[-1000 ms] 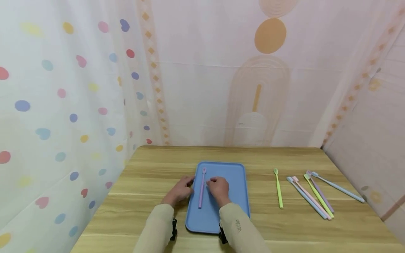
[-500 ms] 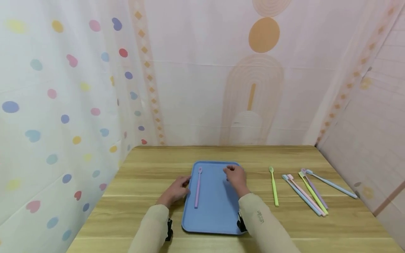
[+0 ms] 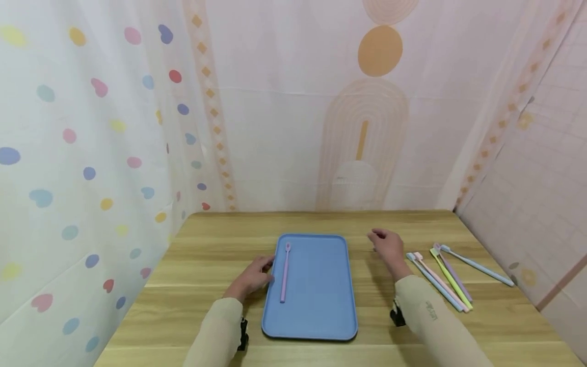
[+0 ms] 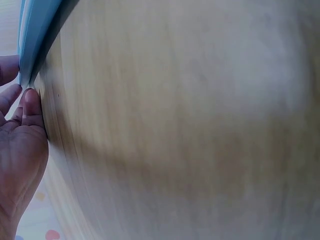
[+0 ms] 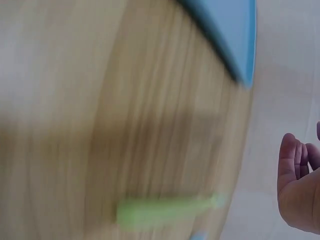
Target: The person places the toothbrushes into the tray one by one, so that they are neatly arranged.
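A blue tray (image 3: 316, 300) lies on the wooden table, with a purple toothbrush (image 3: 285, 275) along its left side. My left hand (image 3: 251, 277) touches the tray's left rim, its thumb and fingertips right at the edge. To the right of the tray, my right hand (image 3: 387, 247) hovers over the table with fingers loosely curled and nothing in them. A green toothbrush (image 5: 165, 210) appears blurred below it in the right wrist view; in the head view the right hand and forearm cover it.
On the right lies a loose group of toothbrushes: a blue one (image 3: 435, 283), a pink one (image 3: 444, 284), a yellow-green one (image 3: 451, 280) and a purple one (image 3: 457, 278). Another light blue toothbrush (image 3: 479, 266) slants beyond them. Patterned curtains (image 3: 284, 127) hang around the table.
My right hand has moved right, from over the tray near the purple toothbrush to past the tray's right edge. My left hand stays at the left rim. The head view has turned slightly right.
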Motion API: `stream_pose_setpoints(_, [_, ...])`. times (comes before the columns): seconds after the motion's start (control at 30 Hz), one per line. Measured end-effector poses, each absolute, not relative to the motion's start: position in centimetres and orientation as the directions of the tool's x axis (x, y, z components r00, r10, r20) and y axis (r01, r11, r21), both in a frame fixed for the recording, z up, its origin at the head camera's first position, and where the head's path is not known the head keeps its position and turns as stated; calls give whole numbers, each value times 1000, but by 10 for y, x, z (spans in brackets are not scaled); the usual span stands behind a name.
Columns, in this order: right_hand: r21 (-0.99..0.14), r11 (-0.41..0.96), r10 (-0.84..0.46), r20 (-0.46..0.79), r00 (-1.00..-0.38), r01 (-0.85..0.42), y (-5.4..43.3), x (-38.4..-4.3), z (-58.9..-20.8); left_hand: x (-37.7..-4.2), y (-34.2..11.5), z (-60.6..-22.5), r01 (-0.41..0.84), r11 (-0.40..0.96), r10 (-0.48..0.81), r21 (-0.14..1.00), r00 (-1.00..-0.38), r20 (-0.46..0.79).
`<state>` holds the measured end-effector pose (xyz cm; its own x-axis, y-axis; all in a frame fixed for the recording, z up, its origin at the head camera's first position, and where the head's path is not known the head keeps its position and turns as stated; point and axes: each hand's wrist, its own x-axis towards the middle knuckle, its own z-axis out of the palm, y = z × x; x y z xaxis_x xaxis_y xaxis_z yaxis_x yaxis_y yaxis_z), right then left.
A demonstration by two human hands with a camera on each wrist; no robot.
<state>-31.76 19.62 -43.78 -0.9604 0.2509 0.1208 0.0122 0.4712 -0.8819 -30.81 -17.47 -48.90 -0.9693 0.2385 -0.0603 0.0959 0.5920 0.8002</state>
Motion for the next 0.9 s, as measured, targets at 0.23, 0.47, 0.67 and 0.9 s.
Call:
stream_pose_setpoints(0.23, [-847, 529, 337, 149, -930, 56, 266, -306, -434, -305, -181, -493, 93, 590, 229, 802, -972, -56])
stream_pose_setpoints(0.47, [-784, 605, 381, 135, -915, 136, 333, -293, -439, -303, -181, -494, 88, 588, 229, 804, -972, -61])
stream_pose_setpoints(0.67, [-748, 649, 348, 134, -928, 135, 382, -276, -441, -305, -180, -491, 113, 596, 235, 795, -971, -38])
stream_pose_setpoints(0.9, [-733, 666, 356, 150, -922, 138, 415, -265, -449, -304, -180, -493, 114, 605, 234, 788, -971, -40])
